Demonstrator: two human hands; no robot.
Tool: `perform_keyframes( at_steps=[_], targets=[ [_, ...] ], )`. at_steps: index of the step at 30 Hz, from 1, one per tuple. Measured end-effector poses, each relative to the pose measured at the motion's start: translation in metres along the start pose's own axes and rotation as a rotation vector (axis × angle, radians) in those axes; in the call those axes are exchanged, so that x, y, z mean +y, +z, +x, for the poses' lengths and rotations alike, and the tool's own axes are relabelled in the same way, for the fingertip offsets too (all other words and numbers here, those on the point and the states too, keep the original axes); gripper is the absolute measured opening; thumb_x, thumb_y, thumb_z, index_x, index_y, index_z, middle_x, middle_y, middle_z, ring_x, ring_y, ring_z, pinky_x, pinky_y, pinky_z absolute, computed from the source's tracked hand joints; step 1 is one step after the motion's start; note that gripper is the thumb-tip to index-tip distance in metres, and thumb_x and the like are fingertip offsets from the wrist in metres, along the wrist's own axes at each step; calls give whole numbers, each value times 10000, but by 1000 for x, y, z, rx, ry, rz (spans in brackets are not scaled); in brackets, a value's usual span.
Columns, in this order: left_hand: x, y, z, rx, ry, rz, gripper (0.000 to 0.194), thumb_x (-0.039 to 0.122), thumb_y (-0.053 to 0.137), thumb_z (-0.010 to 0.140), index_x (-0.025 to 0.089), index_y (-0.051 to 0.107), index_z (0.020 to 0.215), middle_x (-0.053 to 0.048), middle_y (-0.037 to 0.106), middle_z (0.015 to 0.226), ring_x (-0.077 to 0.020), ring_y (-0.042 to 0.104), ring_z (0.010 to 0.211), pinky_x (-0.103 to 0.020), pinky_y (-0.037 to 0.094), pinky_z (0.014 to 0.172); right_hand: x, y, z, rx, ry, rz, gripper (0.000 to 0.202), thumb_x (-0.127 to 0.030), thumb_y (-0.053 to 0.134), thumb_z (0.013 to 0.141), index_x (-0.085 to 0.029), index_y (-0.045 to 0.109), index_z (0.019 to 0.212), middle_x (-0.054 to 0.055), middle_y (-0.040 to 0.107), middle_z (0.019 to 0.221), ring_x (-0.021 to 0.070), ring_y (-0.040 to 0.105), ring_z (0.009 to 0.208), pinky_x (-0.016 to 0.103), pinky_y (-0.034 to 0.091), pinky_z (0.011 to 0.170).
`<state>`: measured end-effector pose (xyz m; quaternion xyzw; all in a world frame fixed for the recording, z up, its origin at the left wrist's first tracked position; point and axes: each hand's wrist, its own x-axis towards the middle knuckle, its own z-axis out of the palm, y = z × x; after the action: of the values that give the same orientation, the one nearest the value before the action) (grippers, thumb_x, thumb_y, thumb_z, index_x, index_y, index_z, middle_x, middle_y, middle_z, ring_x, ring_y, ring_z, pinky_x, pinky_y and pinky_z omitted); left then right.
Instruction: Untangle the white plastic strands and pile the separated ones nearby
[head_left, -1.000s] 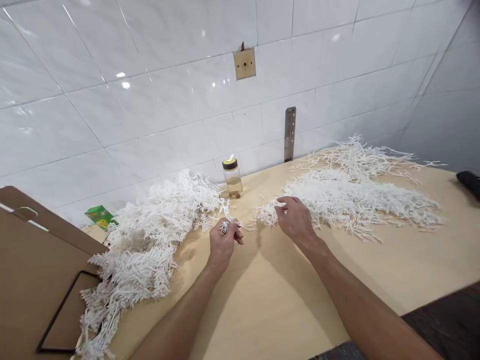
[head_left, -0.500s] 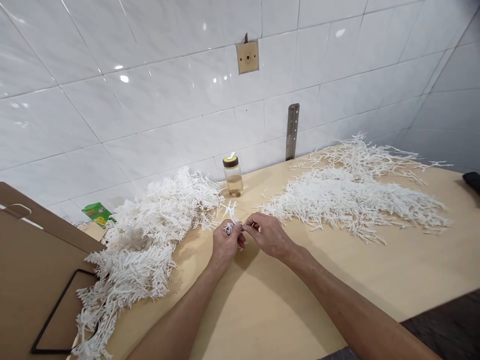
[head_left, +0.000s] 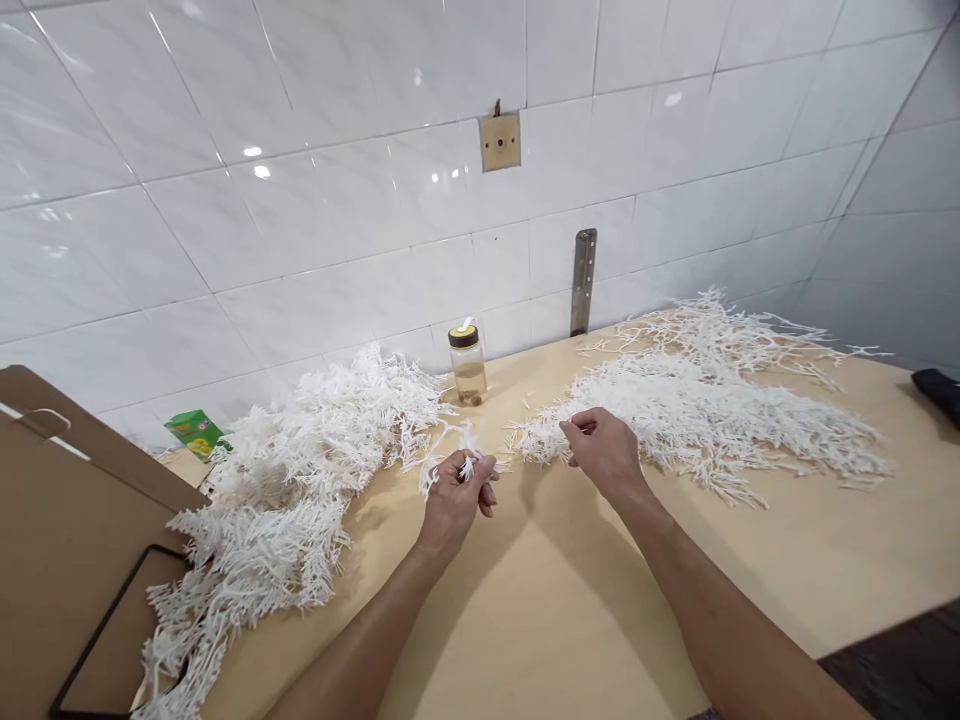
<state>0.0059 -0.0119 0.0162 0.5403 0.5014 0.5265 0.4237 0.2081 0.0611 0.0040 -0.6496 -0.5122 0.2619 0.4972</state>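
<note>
My left hand (head_left: 454, 505) is closed around a small bunch of white branching sprigs (head_left: 469, 437), which fan out above and left of its fingers. To its right, my right hand (head_left: 604, 450) is raised in a pinch at the near left edge of the right-hand pile of white sprigs (head_left: 705, 395). Whatever lies between its thumb and finger, if anything, is too small to make out. A larger, tangled heap of white sprigs (head_left: 300, 470) spreads along the left of the table, close to the left hand's bunch.
Behind the hands a jar (head_left: 469, 370) with a dark and yellow lid stands near the tiled wall. A cardboard box (head_left: 67, 540) and a green packet (head_left: 196, 432) are at the left. A metal strip (head_left: 583, 285) rises against the wall. The wooden table (head_left: 540, 620) fills the foreground.
My right hand has moved away from the left hand, rightwards to the right-hand pile. My left hand keeps its bunch, with more sprigs now visible spreading to its left. The view has tilted slightly up.
</note>
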Motion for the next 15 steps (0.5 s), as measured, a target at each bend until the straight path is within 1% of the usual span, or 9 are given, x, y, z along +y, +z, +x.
perform_keyframes(
  at_steps=[2,3,4,6,8,9,10,12,15],
  targets=[
    [-4,-2,4,16,-65,-80,381,531,679,790,151,661,764,-26,635,617,-113,572,489,-219,446,473,-1,-5,1,74,-76,-80,158,-334,628,752,-188,597,805,72,688,760,184,637,581,307,488,596],
    [-6,-3,6,32,-85,-126,393,540,682,784,150,685,829,-46,664,696,-128,609,557,-222,462,498,-3,-4,-2,74,-111,-93,175,-345,632,754,-186,601,820,82,690,799,192,644,624,305,488,605],
    [-7,-4,7,53,-105,-170,417,551,680,783,153,701,908,-63,682,775,-142,638,623,-225,474,525,-6,-1,-7,28,-138,-87,190,-365,622,768,-185,608,827,79,686,805,191,642,637,299,487,595],
    [-9,-5,9,71,-139,-257,478,560,672,789,163,700,1054,-90,693,910,-167,669,750,-241,500,598,-13,9,-20,-187,-181,-22,252,-430,569,818,-185,626,828,45,661,746,166,613,569,276,470,528],
    [-11,-6,10,49,-147,-335,522,553,669,801,179,671,1164,-105,686,1021,-190,671,873,-270,523,693,-20,21,-36,-473,-240,93,327,-486,512,864,-189,648,859,16,644,710,139,573,504,248,439,461],
    [-11,-5,10,25,-136,-372,533,544,662,813,195,647,1216,-105,676,1078,-199,661,940,-287,528,747,-23,27,-43,-562,-283,145,335,-494,513,869,-192,657,890,15,655,737,134,572,518,237,432,454],
    [-12,-4,10,-3,-124,-399,537,535,651,829,215,619,1260,-100,665,1126,-203,646,1000,-300,527,796,-26,31,-49,-608,-324,182,333,-496,522,870,-194,660,895,16,662,755,132,571,536,229,427,454],
    [-12,-3,8,-57,-118,-417,529,524,621,859,253,576,1311,-87,654,1178,-204,621,1068,-311,521,843,-29,37,-56,-594,-374,211,310,-477,532,874,-195,659,845,12,657,732,129,557,553,222,416,465],
    [-11,0,7,-99,-126,-417,480,499,635,855,255,604,1268,-87,646,1216,-212,601,1108,-309,522,841,-29,39,-56,-489,-373,199,293,-438,514,894,-201,635,774,-10,599,626,124,511,527,227,394,479]
  ],
)
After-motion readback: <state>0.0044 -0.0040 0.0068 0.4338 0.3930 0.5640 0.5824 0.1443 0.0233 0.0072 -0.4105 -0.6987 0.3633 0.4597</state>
